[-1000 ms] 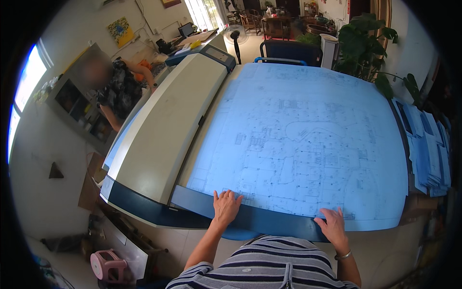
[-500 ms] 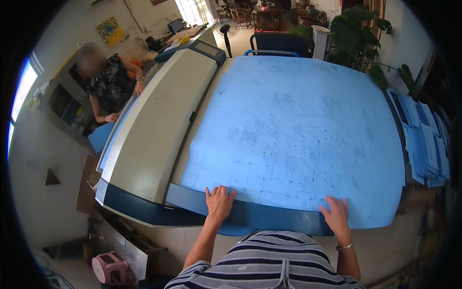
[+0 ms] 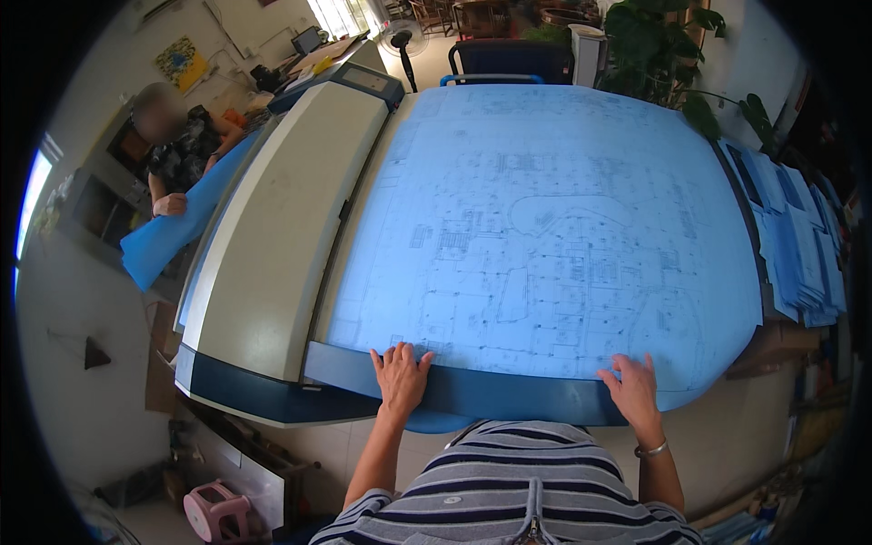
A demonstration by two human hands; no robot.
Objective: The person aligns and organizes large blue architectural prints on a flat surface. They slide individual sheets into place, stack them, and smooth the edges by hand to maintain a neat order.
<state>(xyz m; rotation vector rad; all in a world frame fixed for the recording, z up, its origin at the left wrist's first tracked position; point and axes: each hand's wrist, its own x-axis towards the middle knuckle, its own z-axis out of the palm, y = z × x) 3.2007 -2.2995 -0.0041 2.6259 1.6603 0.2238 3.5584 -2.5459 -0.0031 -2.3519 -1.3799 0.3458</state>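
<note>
A large pale blue drawing sheet [image 3: 563, 245], printed with fine plan lines, lies spread over the bed of a wide cream-and-navy copying machine [image 3: 272, 218]. Along the near side runs the bed's dark blue-grey front edge [image 3: 509, 397]. My left hand [image 3: 401, 380] rests palm down over this edge, its spread fingers reaching onto the sheet's near-left part. Farther right, my right hand [image 3: 633, 389] is at the sheet's near border, with thumb and fingers apart and slightly bent. A bracelet [image 3: 650, 450] circles my right wrist.
Behind the machine at left, a co-worker [image 3: 186, 150] holds a blue sheet [image 3: 186, 227]. Folded blue papers [image 3: 799, 245] are stacked at the right. A leafy plant [image 3: 649, 54] and a dark chair [image 3: 513, 59] stand beyond the bed. A pink stool [image 3: 216, 510] is low at left.
The co-worker's blue sheet now extends farther out toward the lower left, held in a hand. My hands stay along the front edge, and the view has shifted slightly.
</note>
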